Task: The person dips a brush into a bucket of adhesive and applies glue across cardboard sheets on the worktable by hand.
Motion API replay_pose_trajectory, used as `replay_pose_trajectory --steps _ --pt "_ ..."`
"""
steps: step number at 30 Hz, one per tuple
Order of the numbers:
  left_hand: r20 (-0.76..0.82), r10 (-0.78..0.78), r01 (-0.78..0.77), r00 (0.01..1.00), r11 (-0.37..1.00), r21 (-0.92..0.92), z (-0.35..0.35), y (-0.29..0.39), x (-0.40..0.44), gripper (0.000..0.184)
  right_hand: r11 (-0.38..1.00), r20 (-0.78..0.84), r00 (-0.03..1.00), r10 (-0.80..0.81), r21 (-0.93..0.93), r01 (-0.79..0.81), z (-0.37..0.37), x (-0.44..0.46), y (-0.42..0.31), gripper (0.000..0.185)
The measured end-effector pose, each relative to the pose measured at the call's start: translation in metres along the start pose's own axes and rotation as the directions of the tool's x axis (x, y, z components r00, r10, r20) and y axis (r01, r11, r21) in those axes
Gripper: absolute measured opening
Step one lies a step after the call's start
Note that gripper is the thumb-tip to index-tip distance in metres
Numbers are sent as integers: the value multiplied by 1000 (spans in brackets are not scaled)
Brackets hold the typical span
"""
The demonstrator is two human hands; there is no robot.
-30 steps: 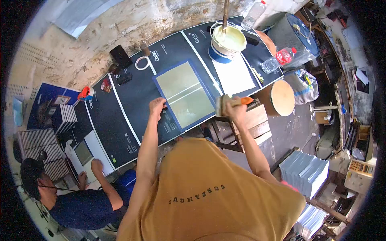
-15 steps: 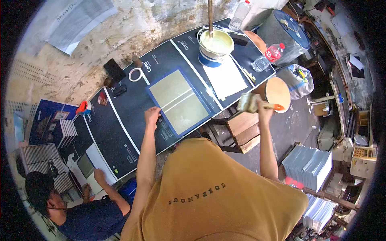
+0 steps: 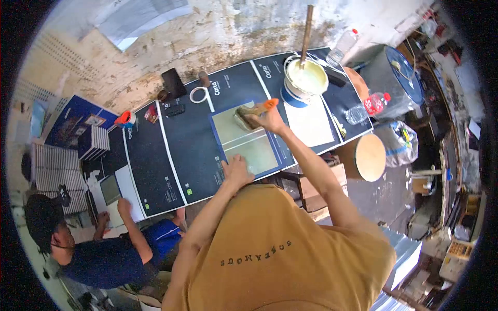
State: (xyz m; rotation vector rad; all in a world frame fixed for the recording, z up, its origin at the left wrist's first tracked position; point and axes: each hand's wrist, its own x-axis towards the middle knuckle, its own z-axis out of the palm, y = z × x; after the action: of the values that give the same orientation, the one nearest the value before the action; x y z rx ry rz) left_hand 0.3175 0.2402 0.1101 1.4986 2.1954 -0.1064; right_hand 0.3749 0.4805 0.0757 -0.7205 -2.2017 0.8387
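On the black-covered table lies a blue-edged cover sheet [image 3: 254,155] with greyish boards and pale spine lines on it. My right hand [image 3: 271,120] grips a wide paste brush [image 3: 244,119] with an orange-tipped handle, its bristles against the far board. With fingers spread, my left hand [image 3: 237,171] rests at the near left edge of the sheet. A white bucket [image 3: 296,96] of creamy paste stands beyond my right hand, a wooden stick upright in it. White paper [image 3: 314,127] lies beside the bucket.
A co-worker [image 3: 106,254] handles a small panel at the table's left end. Tape roll [image 3: 198,95], black phone-like slab [image 3: 174,83] and stacked books [image 3: 95,142] lie along the back. A red-labelled bottle [image 3: 376,103] stands right, near a drum [image 3: 397,85] and round stool [image 3: 370,157].
My right hand has swung the brush from right of the table left onto the far board. My left hand has moved along the near edge and now lies flatter. The view has shifted.
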Motion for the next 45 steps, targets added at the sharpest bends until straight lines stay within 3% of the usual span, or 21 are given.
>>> replay_pose_trajectory --steps 2,4,6,8,9,12,15,16,18,21,22,24,26,29,32,33,36,37,40,41,45 --pt "-4 -23 23 1000 1000 -5 0 1 -1 67 957 367 884 289 -141 -254 -17 49 -11 45" --pt "-4 -36 36 999 999 -18 4 1 0 66 919 221 929 296 -333 -213 -7 93 45 45" --pt "17 -61 61 998 998 -3 7 3 4 64 888 184 974 132 -458 -34 -29 129 32 43" --pt "24 -89 90 996 996 -25 3 5 5 62 970 221 972 78 -243 -22 -23 159 52 37" --pt "24 -99 100 995 994 -53 -1 6 4 61 999 298 954 23 25 -32 -27 160 18 32" --pt "9 -134 134 991 987 -85 -1 10 3 57 909 584 700 -411 324 264 9 154 -11 29" --pt "15 -174 174 985 983 -65 1 12 11 57 905 835 478 -273 54 423 84 182 12 43" --pt "14 -174 175 985 983 -55 1 14 10 57 903 878 465 -115 -103 418 51 200 -35 50" --pt "6 -185 185 983 981 -61 6 17 2 58 821 698 709 -102 -343 456 79 227 -25 53" --pt "-47 -212 207 976 974 -94 8 20 3 60 935 788 586 -185 -41 351 38 225 -91 55" --pt "-41 -217 213 975 973 -92 9 20 2 61 938 836 480 -266 108 331 71 216 -75 54" --pt "-30 -214 212 976 974 -78 7 19 4 61 824 790 314 -527 384 417 119 193 -48 44" --pt "-4 -208 207 978 977 -59 8 18 4 60 805 832 302 -466 255 536 132 184 -50 44" --pt "-14 -227 225 974 971 -76 10 18 3 62 850 662 648 -377 -31 526 135 197 -58 37" --pt "-69 -235 227 970 968 -107 12 18 -1 61 858 775 547 -315 -14 513 87 204 -100 50" --pt "-85 -235 224 968 967 -118 14 21 -5 61 826 760 451 -468 195 529 102 195 -88 50" --pt "-95 -248 228 964 956 -182 12 20 -5 56 745 810 132 -571 443 499 116 150 -68 49" --pt "-103 -244 223 964 958 -183 10 20 -4 55 750 853 103 -512 386 537 111 146 -68 49" --pt "-103 -234 215 967 962 -169 10 20 -8 52 850 833 459 -307 23 527 72 152 -82 45" --pt "-103 -239 220 966 962 -163 10 19 -6 51 800 646 609 -461 6 599 104 147 -47 37" --pt "-63 -247 232 967 956 -182 12 20 -3 52 526 504 289 -814 427 736 51 133 -67 24"
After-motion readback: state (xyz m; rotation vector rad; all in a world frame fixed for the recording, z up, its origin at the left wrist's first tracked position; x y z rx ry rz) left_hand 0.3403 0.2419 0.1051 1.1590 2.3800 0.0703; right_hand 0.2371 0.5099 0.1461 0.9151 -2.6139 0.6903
